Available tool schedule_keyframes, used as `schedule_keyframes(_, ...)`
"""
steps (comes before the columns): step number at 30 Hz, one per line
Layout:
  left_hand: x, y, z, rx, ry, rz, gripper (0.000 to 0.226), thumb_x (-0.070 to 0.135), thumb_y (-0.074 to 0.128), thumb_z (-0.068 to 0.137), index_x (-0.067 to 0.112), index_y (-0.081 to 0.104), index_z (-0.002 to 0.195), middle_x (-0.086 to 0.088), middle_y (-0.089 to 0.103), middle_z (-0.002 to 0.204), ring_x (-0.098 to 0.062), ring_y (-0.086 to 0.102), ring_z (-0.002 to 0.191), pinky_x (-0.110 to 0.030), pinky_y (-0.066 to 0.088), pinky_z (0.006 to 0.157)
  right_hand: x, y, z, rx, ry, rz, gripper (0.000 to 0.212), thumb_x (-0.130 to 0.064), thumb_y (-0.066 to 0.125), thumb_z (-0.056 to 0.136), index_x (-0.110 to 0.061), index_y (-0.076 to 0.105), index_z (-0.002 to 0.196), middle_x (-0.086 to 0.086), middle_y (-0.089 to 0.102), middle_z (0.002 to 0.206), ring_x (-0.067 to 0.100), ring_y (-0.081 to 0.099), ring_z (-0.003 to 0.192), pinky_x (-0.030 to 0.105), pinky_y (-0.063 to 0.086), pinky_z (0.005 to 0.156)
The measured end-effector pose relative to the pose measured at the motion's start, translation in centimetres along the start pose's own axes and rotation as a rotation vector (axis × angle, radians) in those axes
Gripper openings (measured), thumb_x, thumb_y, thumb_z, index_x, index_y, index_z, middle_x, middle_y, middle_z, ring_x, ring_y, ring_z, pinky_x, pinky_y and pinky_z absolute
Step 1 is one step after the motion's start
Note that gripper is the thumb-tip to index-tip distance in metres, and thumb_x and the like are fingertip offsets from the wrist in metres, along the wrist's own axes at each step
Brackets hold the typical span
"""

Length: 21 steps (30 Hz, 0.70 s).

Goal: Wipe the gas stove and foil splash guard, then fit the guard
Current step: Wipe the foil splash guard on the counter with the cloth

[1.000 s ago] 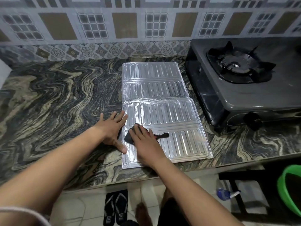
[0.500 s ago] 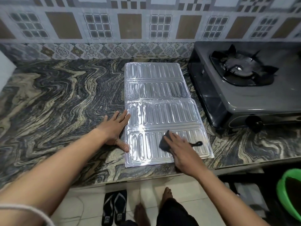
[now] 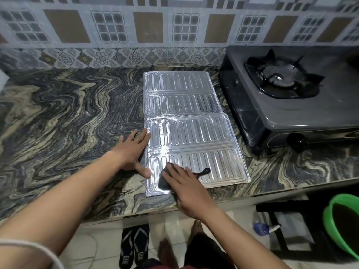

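The ribbed foil splash guard (image 3: 186, 117) lies unfolded and flat on the marbled counter, left of the dark grey gas stove (image 3: 287, 109). My left hand (image 3: 134, 150) rests flat at the guard's left edge, fingers spread, thumb touching the foil. My right hand (image 3: 186, 187) presses a dark cloth (image 3: 165, 179) onto the nearest foil panel, at its front left part. A strip of the cloth sticks out to the right of my fingers.
The patterned tile wall runs behind the counter (image 3: 68, 123). Below the counter edge are black sandals (image 3: 134, 245) on the floor, a blue bottle (image 3: 262, 228), a dark stool frame (image 3: 287, 226) and a green basin (image 3: 342, 226) at the far right.
My right hand slid the cloth along the nearest panel: to the right half a second ago, now back towards the left. My left hand stays at the guard's left edge.
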State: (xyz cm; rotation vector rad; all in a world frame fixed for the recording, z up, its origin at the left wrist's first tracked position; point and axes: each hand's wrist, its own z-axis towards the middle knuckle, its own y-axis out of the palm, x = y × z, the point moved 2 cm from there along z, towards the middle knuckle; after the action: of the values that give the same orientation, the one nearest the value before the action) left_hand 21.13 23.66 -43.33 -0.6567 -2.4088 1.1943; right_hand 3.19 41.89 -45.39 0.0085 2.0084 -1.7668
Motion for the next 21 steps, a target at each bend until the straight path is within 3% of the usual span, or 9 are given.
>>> schedule_keyframes(4, -0.2, 0.1, 0.1, -0.001, 0.007, 0.002, 0.165, 0.09, 0.07, 0.035, 0.027, -0.025, 0.154, 0.007, -0.035, 0.159, -0.03, -0.022, 0.151, -0.064, -0.002, 0.118, 4.3, -1.0, -2.8, 0.003, 0.072, 0.005, 0.075, -0.012, 0.045, 0.093, -0.026, 0.009, 0.157, -0.003, -0.003, 0.164, 0.013, -0.007, 0.151, 0.04, -0.006, 0.123)
schedule_keyframes(10, -0.2, 0.2, 0.1, -0.002, 0.012, -0.014, 0.165, 0.091, 0.069, 0.034, 0.028, -0.025, 0.154, 0.008, -0.036, 0.158, -0.03, -0.022, 0.15, -0.065, -0.001, 0.119, 11.4, -3.5, -5.7, 0.21, 0.549, -0.008, 0.068, -0.006, 0.04, 0.097, -0.018, 0.012, 0.157, 0.004, 0.0, 0.163, 0.02, 0.002, 0.152, 0.042, 0.0, 0.123)
schedule_keyframes(15, -0.1, 0.1, 0.2, -0.001, 0.004, -0.021, 0.165, 0.093, 0.067, 0.034, 0.027, -0.024, 0.155, 0.007, -0.036, 0.158, -0.029, -0.023, 0.15, -0.066, 0.0, 0.118, 11.5, -4.2, -2.3, 0.266, 0.782, -0.066, 0.073, -0.003, 0.043, 0.092, -0.012, 0.011, 0.157, 0.015, 0.005, 0.164, 0.029, 0.0, 0.152, 0.048, 0.002, 0.122)
schedule_keyframes(18, 0.0, 0.2, 0.3, -0.007, -0.004, -0.025, 0.166, 0.093, 0.066, 0.033, 0.026, -0.024, 0.155, 0.006, -0.037, 0.158, -0.029, -0.023, 0.15, -0.066, 0.0, 0.118, 10.6, -4.3, 0.3, 0.258, 0.775, -0.092, 0.074, -0.008, 0.048, 0.092, -0.009, 0.011, 0.156, 0.018, 0.006, 0.164, 0.033, 0.004, 0.151, 0.052, 0.006, 0.122)
schedule_keyframes(21, -0.1, 0.2, 0.3, -0.002, -0.006, -0.024, 0.166, 0.093, 0.067, 0.033, 0.025, -0.024, 0.155, 0.006, -0.037, 0.158, -0.028, -0.023, 0.15, -0.065, -0.001, 0.117, 7.9, -3.6, 2.0, 0.215, 0.603, -0.111, 0.08, -0.003, 0.05, 0.087, -0.009, 0.009, 0.156, 0.017, 0.004, 0.164, 0.033, 0.005, 0.151, 0.052, 0.009, 0.122)
